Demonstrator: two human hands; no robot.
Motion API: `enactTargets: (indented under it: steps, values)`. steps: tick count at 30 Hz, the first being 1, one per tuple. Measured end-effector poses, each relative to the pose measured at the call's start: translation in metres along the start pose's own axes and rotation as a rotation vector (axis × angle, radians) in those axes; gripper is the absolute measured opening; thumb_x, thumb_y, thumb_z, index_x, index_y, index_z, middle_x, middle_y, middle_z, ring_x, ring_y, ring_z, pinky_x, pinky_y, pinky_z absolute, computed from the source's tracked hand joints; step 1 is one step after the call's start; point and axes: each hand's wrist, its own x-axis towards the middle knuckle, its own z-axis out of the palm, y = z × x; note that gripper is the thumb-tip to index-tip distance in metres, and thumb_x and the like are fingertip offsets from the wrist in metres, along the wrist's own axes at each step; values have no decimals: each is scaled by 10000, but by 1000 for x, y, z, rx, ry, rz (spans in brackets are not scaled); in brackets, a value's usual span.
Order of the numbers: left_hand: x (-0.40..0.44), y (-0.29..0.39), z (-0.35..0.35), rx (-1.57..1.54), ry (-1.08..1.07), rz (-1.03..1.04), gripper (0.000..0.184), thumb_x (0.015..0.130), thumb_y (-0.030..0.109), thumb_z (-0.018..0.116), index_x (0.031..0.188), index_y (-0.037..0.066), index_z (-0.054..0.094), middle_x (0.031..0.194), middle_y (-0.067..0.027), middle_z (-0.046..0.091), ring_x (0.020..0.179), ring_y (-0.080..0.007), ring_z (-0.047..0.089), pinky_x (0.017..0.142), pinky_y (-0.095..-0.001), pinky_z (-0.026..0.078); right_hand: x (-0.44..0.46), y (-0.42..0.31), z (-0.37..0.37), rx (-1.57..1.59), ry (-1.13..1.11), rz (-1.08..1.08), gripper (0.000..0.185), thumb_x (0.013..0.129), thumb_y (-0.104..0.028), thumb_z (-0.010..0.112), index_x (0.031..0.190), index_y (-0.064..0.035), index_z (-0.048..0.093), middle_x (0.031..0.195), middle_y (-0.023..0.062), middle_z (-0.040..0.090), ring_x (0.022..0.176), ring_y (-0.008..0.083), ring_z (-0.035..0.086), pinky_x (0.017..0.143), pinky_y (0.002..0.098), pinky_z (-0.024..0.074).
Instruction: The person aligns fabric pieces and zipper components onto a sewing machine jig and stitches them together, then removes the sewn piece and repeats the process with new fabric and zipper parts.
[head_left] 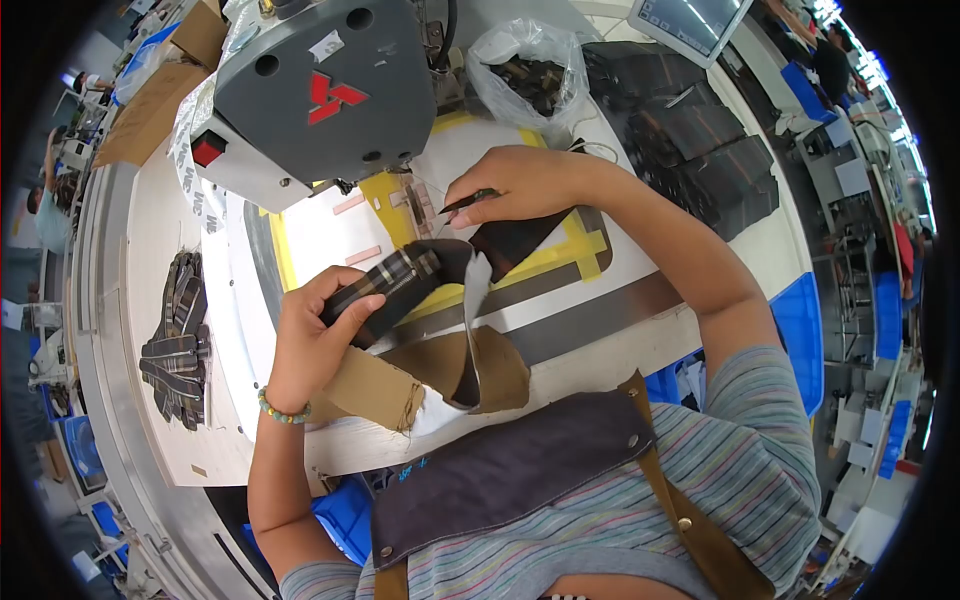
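Below the grey sewing machine head, my left hand (325,325) is closed on a dark plaid fabric piece (405,272), thumb on top and fingers behind. From this piece a brown and white strip (390,388) loops down over the table's front edge. My right hand (505,190) is closed round a small dark pointed tool (468,202), its tip towards the lower left. Beneath that hand, a dark fabric piece (525,243) lies across the yellow-taped plate (598,252). Small pink pads (412,208) are on the plate by the needle area.
The machine head (325,85) hangs over the plate's back left. Plaid pieces (178,345) are piled at the left. A clear bag (530,75) of fabric stands at the back, dark fabric stacks (700,140) lie at the right, and a screen (690,22) is behind them.
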Motion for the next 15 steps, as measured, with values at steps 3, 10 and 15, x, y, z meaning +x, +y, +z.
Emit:
enactTargets:
  steps: [3, 10, 15]
  values:
    - [1, -5, -2, -20, 21, -27, 175, 968, 115, 769, 1061, -21, 710, 795, -6, 698, 641, -43, 621, 585, -207, 485, -1, 8, 13, -257, 167, -112, 341, 1019, -407, 624, 1132, -106, 737, 958, 109, 736, 928, 336, 705, 813, 446, 539]
    - [3, 0, 1, 16, -78, -4, 188, 958, 106, 781, 1075, -24, 712, 804, -8, 706, 642, -53, 638, 582, -214, 487, 3, 2, 28, -519, 230, -49, 330, 1009, -421, 625, 997, -95, 674, 929, 68, 717, 845, 344, 698, 737, 464, 541]
    - [-9, 8, 4, 24, -87, 72, 202, 926, 77, 806, 1061, -42, 714, 808, -28, 708, 633, -66, 641, 576, -229, 487, -22, 6, 8, -497, 252, 20, 324, 1007, -422, 627, 958, -103, 662, 907, 65, 710, 834, 339, 693, 718, 455, 539]
